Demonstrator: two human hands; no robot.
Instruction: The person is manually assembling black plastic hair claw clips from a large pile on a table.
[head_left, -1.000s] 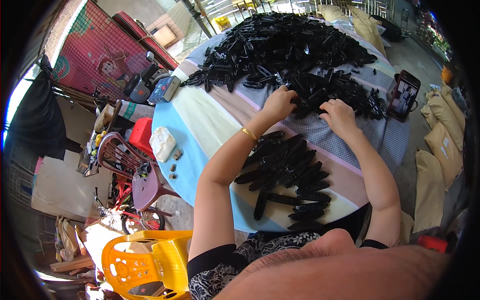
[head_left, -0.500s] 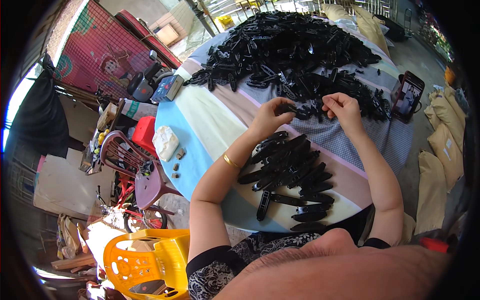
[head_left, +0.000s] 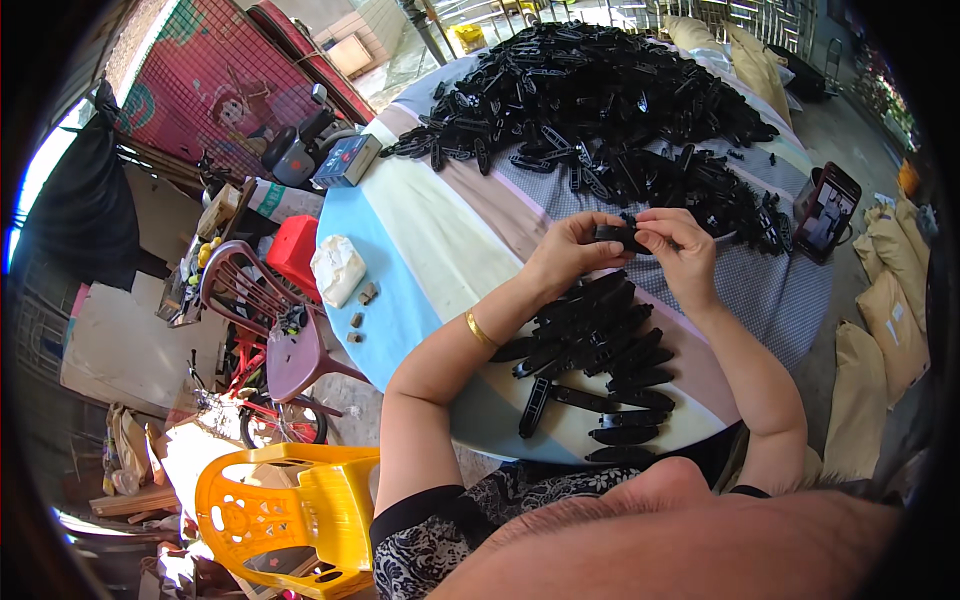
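Narrow, elongated black plastic piece (head_left: 618, 234), dark and slightly shiny, finer detail too small to read — held between both hands over the middle of the tabletop (head_left: 425, 235), just beyond a loose cluster of similar black elongated pieces (head_left: 590, 345). Large heap of small black plastic parts (head_left: 590, 95) at the far side. Striped cloth in blue, cream, brown and patterned grey covers the rounded tabletop; dark smartphone (head_left: 828, 212) propped at right, tan sacks (head_left: 890, 315) beyond, yellow plastic chair (head_left: 340, 510) lower left. Left hand (head_left: 572, 252) has fingers closed around the piece; right hand (head_left: 688, 250) pinches at its right end — separate small part there, cannot tell. Both elbows bent, forearms angled inward.
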